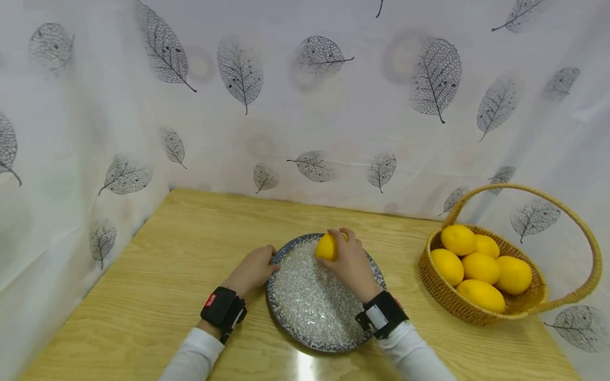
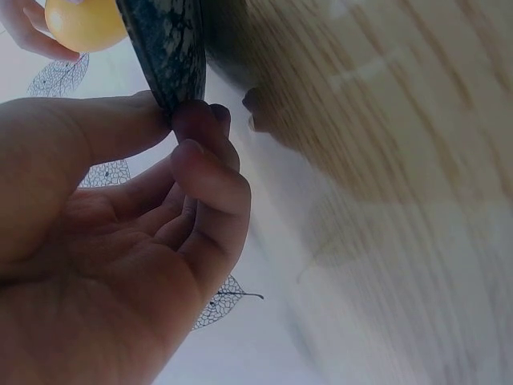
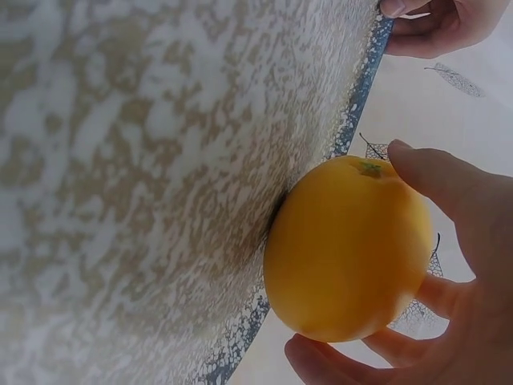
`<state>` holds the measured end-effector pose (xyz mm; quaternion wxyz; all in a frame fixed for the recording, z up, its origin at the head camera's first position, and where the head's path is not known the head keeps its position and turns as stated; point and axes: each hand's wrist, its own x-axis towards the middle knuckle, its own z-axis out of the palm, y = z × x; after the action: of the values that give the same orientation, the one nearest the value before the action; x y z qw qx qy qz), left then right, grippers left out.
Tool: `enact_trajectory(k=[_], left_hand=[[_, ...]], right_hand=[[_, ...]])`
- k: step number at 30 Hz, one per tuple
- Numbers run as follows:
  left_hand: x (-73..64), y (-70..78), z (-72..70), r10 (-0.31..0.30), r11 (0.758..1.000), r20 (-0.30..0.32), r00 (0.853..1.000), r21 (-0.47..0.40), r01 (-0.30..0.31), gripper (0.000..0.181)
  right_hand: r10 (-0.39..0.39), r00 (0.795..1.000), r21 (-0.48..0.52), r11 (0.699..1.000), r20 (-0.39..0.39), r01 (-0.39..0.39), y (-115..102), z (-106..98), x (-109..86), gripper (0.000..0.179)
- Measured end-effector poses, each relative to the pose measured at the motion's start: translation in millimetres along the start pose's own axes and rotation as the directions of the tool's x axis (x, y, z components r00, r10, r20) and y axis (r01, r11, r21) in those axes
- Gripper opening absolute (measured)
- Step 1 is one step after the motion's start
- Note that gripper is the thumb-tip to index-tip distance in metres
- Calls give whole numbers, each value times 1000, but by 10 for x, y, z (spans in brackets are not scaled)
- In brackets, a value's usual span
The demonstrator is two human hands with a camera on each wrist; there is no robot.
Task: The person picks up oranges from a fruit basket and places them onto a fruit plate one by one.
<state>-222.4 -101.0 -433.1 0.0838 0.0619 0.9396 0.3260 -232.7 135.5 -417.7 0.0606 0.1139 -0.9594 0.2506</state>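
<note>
A round speckled grey plate [image 1: 314, 301] with a dark blue rim lies on the wooden table. At its left rim, my left hand [image 1: 254, 270] pinches the edge between thumb and fingers; the left wrist view shows the rim [image 2: 172, 56] in that pinch. My right hand [image 1: 350, 262] is over the plate's far side and holds a yellow lemon [image 1: 326, 247]. In the right wrist view, thumb and fingers curl around the lemon [image 3: 349, 249], whose underside meets the plate's surface near the rim. A small green stem end shows close to the thumb.
To the right stands a wicker basket [image 1: 440, 288] with a tall arched handle, holding several more lemons [image 1: 481, 268]. Behind the table [image 1: 209, 222] hangs a white curtain [image 1: 324, 116] printed with leaves. Both wrists wear black straps.
</note>
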Motion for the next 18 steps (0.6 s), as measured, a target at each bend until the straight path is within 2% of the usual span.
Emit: enact_trajectory(k=[13, 18], left_hand=[[-2, 43, -12, 13, 1000, -4, 1000, 14, -13, 27], [-26, 2, -9, 25, 1000, -12, 1000, 18, -25, 25]], right_hand=[[-13, 999, 11, 1000, -29, 13, 40, -11, -24, 77], [-14, 999, 23, 1000, -32, 15, 36, 33, -44, 76]])
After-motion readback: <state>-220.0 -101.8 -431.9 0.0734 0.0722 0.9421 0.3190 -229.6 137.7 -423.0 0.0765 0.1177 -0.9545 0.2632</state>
